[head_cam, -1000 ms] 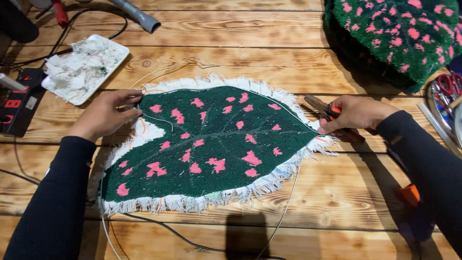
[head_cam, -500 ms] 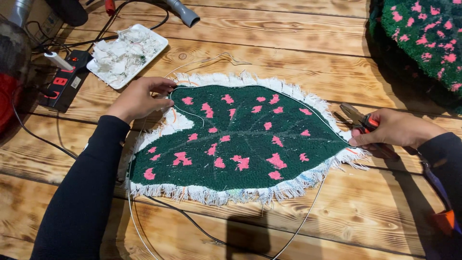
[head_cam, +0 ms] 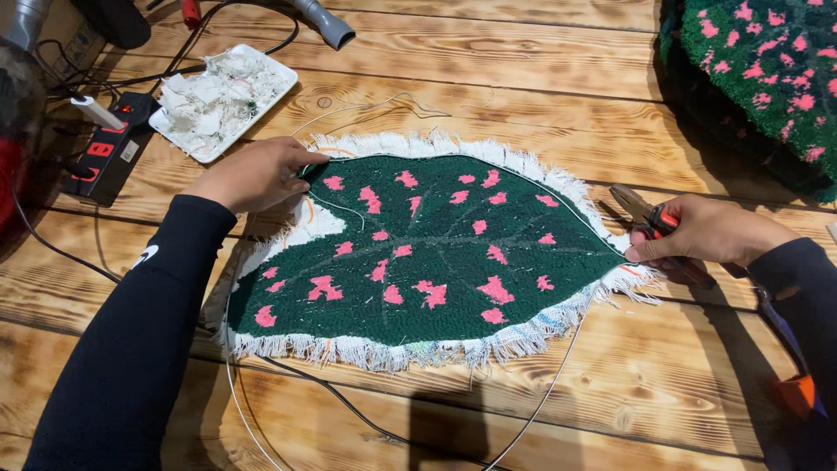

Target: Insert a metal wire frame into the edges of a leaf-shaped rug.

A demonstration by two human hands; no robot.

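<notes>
Leaf-shaped tufted rug [head_cam: 427, 253], dark green with pink spots and a frayed white fringe, lying flat mid-table on the wooden planks [head_cam: 523, 61]. Thin wire [head_cam: 558, 375] running along its rim, seemingly seated along the far edge, hanging loose in loops off the near edge. Left hand [head_cam: 257, 174] curled, fingertips pressing the rug's left end near the stem notch. Right hand [head_cam: 706, 231] pinching the pointed tip while gripping orange-handled pliers [head_cam: 645, 214]. Further out: white tray of scraps [head_cam: 222, 100] toward the far-left corner, black power strip [head_cam: 109, 148] beside it, second tufted piece [head_cam: 767, 78] at the far-right corner.
</notes>
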